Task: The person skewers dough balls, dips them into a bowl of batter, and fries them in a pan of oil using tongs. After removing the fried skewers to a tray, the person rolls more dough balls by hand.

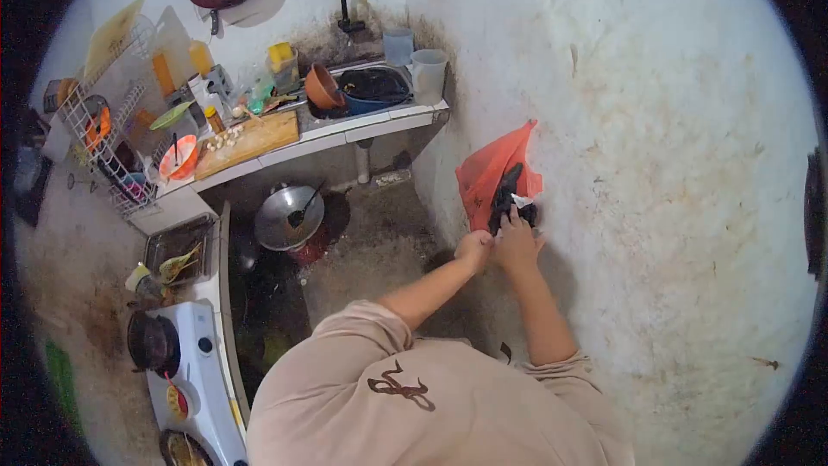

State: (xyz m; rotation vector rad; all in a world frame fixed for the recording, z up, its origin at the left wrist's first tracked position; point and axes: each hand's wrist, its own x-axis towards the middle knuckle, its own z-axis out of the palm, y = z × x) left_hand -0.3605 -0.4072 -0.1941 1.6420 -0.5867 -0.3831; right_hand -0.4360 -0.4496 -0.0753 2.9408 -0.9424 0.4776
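A red plastic bag (pixel 496 174) hangs against the right wall, its top point upward, with dark material (pixel 509 194) and a small white scrap (pixel 522 201) showing in its opening. My left hand (pixel 474 249) is closed on the bag's lower left edge. Just to the right, my right hand (pixel 517 242) reaches up to the dark material and the white scrap, fingers apart and touching them. Whether it grips anything is hidden from this angle.
Along the back, a tiled counter (pixel 366 127) bears a sink with bowls, jugs and a cutting board (pixel 250 145). A wok (pixel 290 217) sits low beneath it. At the left are a dish rack (pixel 103 151) and a gas stove (pixel 200 380).
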